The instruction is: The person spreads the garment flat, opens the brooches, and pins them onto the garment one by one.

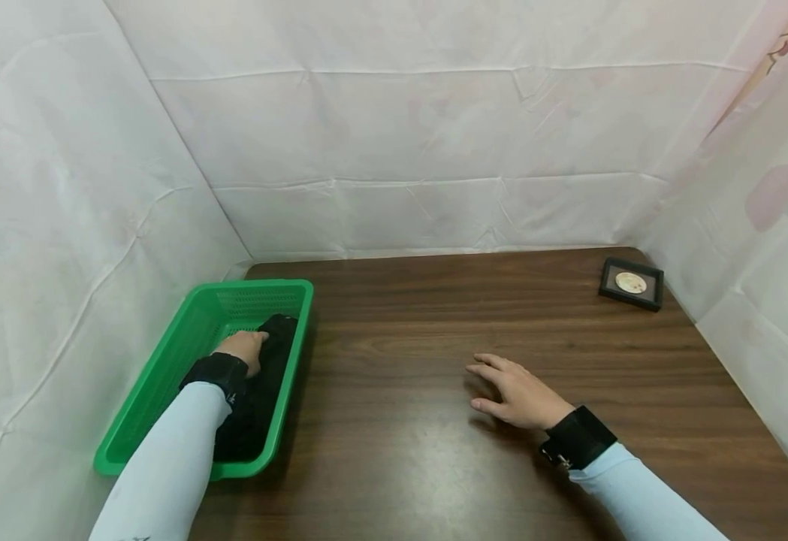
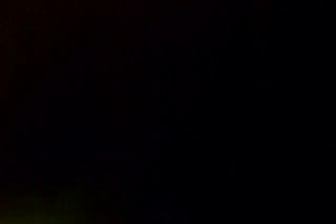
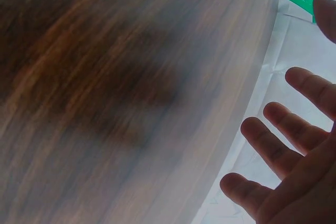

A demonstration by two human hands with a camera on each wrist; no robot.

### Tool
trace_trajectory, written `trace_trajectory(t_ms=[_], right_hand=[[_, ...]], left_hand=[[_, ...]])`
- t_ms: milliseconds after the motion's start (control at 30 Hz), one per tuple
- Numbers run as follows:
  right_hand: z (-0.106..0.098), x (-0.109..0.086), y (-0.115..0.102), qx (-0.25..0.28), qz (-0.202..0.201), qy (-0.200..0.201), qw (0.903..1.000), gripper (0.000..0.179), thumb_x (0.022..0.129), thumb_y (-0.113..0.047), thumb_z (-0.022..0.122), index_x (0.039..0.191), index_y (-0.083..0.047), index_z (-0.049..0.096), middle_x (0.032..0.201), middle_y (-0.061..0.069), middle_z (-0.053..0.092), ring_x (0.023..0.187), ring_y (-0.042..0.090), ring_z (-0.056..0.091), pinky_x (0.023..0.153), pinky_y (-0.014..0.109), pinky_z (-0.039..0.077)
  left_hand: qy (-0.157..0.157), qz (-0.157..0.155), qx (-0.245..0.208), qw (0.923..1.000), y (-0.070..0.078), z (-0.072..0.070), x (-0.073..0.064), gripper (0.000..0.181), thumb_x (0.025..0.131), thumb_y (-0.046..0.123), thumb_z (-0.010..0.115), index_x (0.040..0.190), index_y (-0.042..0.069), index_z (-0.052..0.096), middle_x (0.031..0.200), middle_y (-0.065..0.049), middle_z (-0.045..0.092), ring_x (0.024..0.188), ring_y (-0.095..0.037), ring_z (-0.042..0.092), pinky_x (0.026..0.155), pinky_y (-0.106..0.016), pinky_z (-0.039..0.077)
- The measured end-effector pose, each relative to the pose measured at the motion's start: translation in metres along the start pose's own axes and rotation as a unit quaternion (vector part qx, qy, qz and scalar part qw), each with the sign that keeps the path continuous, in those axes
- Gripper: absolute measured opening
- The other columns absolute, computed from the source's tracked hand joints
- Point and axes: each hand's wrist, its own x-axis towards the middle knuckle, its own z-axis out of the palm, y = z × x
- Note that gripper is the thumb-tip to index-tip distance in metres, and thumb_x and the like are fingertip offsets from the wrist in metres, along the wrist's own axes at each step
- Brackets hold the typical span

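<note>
One matte black, soft-looking cloth bundle (image 1: pixel 277 361) lies rumpled along the right side of the one green rectangular plastic basket (image 1: pixel 252 300), too dark to tell whether it is several pieces; the left hand (image 1: pixel 242 349) touches it, but most fingers are hidden, so I cannot tell whether they pinch it. The right hand (image 1: pixel 518 392) is held above the brown wood-grain table (image 1: pixel 394 338) with fingers spread. One black square frame (image 1: pixel 611 278) surrounds one round cream disc (image 1: pixel 631 282), its markings indistinct, and the left wrist view is almost wholly black.
</note>
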Motion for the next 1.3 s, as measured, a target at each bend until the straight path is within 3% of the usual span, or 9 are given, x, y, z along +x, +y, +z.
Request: trace_trajectory(t_ms=[233, 567, 767, 1000, 1300], right_hand=[[0.002, 0.006, -0.004, 0.003, -0.002, -0.012, 0.9999, 0.062, 0.090, -0.046, 0.064, 0.140, -0.011, 0.051, 0.145, 0.016, 0.041, 0.129, 0.036, 0.044, 0.099, 0.057, 0.039], [0.003, 0.022, -0.014, 0.064, 0.001, -0.040, 0.9971, 0.079, 0.092, -0.048, 0.061, 0.154, -0.027, 0.019, 0.148, 0.007, 0.038, 0.133, 0.026, 0.041, 0.101, 0.048, 0.040], [0.002, 0.032, -0.023, 0.098, -0.012, -0.056, 0.9936, 0.082, 0.092, -0.045, 0.062, 0.155, -0.026, 0.013, 0.151, 0.007, 0.036, 0.134, 0.023, 0.040, 0.099, 0.044, 0.042], [0.003, 0.051, -0.039, 0.162, -0.022, -0.078, 0.9834, 0.084, 0.092, -0.051, 0.058, 0.155, -0.031, 0.005, 0.149, 0.006, 0.039, 0.131, 0.020, 0.043, 0.077, 0.032, 0.049], [0.006, 0.073, -0.058, 0.175, -0.053, -0.111, 0.9769, 0.084, 0.093, -0.049, 0.058, 0.156, -0.024, 0.007, 0.150, 0.009, 0.037, 0.133, 0.024, 0.041, 0.090, 0.039, 0.047]], left_hand=[[0.008, -0.012, -0.025, 0.9996, 0.002, -0.021, -0.015, 0.056, 0.077, -0.017, 0.058, 0.132, -0.009, 0.051, 0.125, -0.033, 0.054, 0.102, -0.044, 0.059, 0.077, -0.045, 0.051], [0.046, -0.006, -0.010, 0.9989, 0.010, -0.059, -0.027, 0.060, 0.078, -0.014, 0.059, 0.136, -0.009, 0.046, 0.127, -0.036, 0.050, 0.115, -0.051, 0.048, 0.091, -0.056, 0.045], [0.066, 0.002, -0.018, 0.9977, 0.009, -0.084, -0.033, 0.062, 0.081, -0.007, 0.060, 0.140, -0.009, 0.041, 0.132, -0.035, 0.046, 0.119, -0.050, 0.044, 0.097, -0.059, 0.038], [0.110, 0.025, -0.013, 0.9936, 0.015, -0.125, -0.040, 0.057, 0.080, -0.005, 0.064, 0.134, -0.007, 0.045, 0.120, -0.034, 0.052, 0.108, -0.051, 0.050, 0.089, -0.061, 0.042], [0.152, 0.045, -0.020, 0.9871, 0.038, -0.164, -0.052, 0.045, 0.080, -0.006, 0.065, 0.122, -0.003, 0.050, 0.107, -0.027, 0.055, 0.093, -0.042, 0.054, 0.077, -0.055, 0.046]])
